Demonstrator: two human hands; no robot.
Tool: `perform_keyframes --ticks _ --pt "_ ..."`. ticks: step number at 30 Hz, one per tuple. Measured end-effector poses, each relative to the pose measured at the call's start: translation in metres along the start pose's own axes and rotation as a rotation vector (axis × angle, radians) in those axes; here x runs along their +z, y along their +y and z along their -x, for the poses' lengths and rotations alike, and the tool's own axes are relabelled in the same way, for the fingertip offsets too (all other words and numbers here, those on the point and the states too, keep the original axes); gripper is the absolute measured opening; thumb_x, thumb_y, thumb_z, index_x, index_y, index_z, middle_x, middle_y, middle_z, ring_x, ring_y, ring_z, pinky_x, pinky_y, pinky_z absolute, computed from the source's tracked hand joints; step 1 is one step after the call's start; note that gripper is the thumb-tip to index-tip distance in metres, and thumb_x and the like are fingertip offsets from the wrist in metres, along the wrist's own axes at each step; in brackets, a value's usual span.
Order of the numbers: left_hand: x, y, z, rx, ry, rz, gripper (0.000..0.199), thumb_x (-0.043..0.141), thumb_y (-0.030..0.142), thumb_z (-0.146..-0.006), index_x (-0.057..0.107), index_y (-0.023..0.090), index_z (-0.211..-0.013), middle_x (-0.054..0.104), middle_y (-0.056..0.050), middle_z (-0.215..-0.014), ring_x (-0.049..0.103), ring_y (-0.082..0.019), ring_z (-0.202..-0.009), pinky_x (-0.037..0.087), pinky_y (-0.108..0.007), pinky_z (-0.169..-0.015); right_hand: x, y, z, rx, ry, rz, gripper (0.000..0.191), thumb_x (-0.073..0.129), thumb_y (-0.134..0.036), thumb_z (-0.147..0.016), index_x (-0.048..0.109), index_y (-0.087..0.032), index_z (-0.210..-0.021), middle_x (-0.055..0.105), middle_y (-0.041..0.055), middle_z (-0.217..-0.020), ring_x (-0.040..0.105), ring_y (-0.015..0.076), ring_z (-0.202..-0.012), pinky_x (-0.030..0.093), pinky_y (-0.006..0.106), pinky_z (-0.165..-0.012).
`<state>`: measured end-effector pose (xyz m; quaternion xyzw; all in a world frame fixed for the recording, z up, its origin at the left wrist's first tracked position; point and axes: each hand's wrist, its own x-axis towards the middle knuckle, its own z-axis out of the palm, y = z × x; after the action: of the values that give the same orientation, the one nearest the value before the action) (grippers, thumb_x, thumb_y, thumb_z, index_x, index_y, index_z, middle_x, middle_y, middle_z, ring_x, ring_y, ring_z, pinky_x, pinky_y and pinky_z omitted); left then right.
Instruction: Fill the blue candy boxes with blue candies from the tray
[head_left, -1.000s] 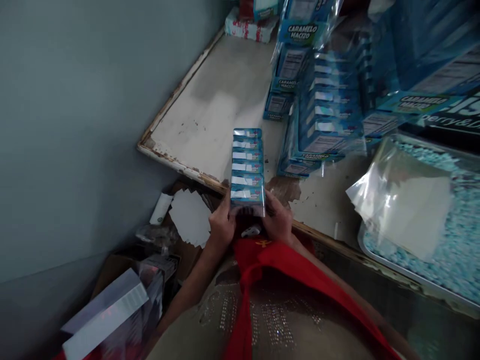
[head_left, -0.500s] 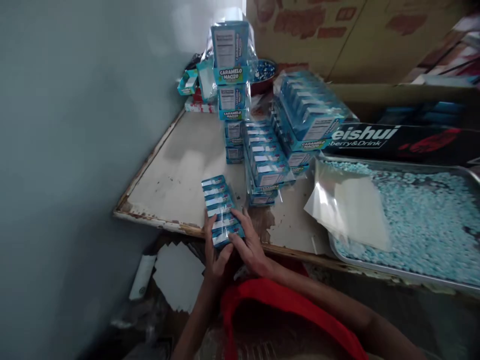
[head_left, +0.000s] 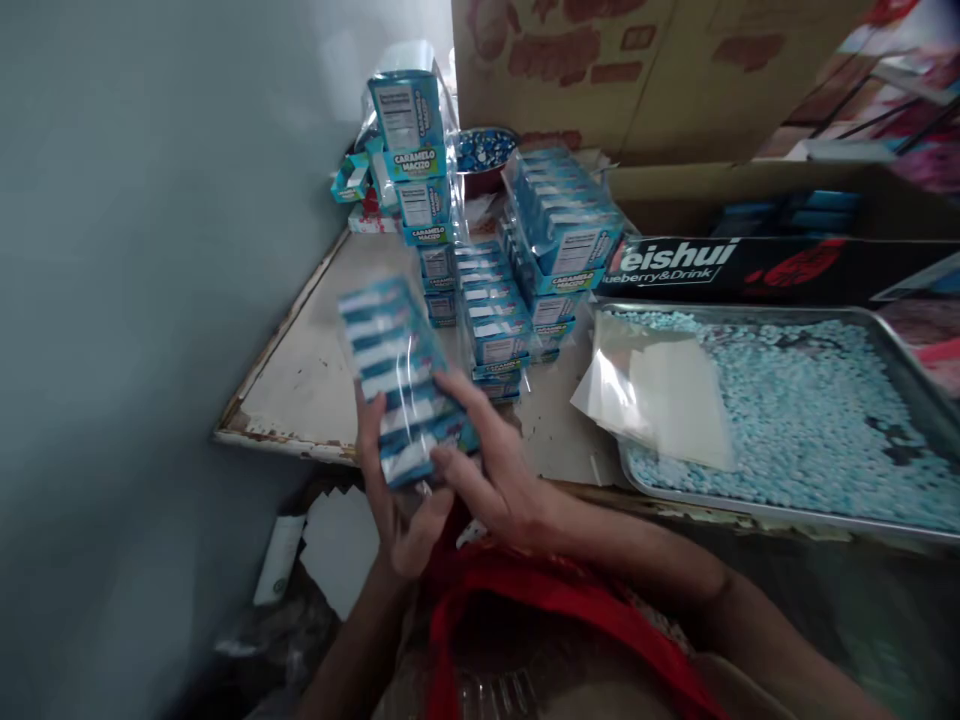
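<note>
A blue candy display box (head_left: pixel 405 385), filled with a row of small packs and covered in clear plastic, is held tilted above the table's front edge. My left hand (head_left: pixel 390 500) wraps round its left side and near end. On the right side, my right hand (head_left: pixel 499 465) grips it with fingers over the edge and the packs. Loose clear plastic hangs at the near end between the hands. Behind it, stacks of similar wrapped boxes (head_left: pixel 495 320) labelled "Caramelo Macizo" stand on the table, one a tall column (head_left: pixel 420 200).
At right, a metal tray (head_left: pixel 750 505) holds pale blue candies, with clear plastic sheets (head_left: pixel 667 400) over its left corner. Behind stands an open dark carton (head_left: pixel 810 270). A bowl (head_left: pixel 484 180) of wrapped sweets sits at the back. A wall (head_left: pixel 150 350) borders the left.
Both hands have raised the wrapped box off the table toward me, and its far end has swung left. The view has shifted slightly.
</note>
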<state>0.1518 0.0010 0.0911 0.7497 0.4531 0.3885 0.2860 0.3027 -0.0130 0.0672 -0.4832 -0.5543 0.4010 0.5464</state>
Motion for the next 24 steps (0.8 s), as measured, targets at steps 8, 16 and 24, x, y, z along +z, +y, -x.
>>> perform_keyframes --ticks 8,16,24 --pt "0.099 -0.025 -0.175 0.212 -0.161 0.265 0.078 0.047 0.085 -0.108 0.034 0.041 -0.171 0.039 -0.001 -0.182 0.042 -0.034 -0.170 0.042 -0.055 -0.140 -0.102 0.024 -0.130 0.003 0.251 0.356 0.073 0.038 -0.066 -0.121 0.030 -0.016 -0.173 0.043 0.0077 -0.179 0.044 0.0245 -0.167 0.035 0.054 -0.140" --pt "0.087 -0.089 -0.115 0.205 -0.077 0.218 0.085 0.073 0.080 -0.097 0.039 0.056 -0.171 0.038 0.006 -0.184 0.023 -0.038 -0.177 0.029 -0.067 -0.141 -0.142 0.050 0.003 0.016 0.489 0.505 0.040 0.060 -0.051 -0.114 0.068 -0.031 -0.148 0.073 0.0061 -0.145 0.072 0.0271 -0.134 0.065 0.047 -0.115" --pt "0.168 -0.046 0.004 0.162 -0.345 0.023 0.018 0.067 0.033 -0.111 0.072 0.022 -0.125 0.078 -0.010 -0.116 0.077 -0.026 -0.109 0.062 -0.043 -0.099 -0.218 0.122 0.163 0.428 0.824 0.795 0.037 0.066 -0.054 -0.105 0.076 -0.022 -0.120 0.081 0.0146 -0.117 0.078 0.0321 -0.107 0.066 0.054 -0.095"
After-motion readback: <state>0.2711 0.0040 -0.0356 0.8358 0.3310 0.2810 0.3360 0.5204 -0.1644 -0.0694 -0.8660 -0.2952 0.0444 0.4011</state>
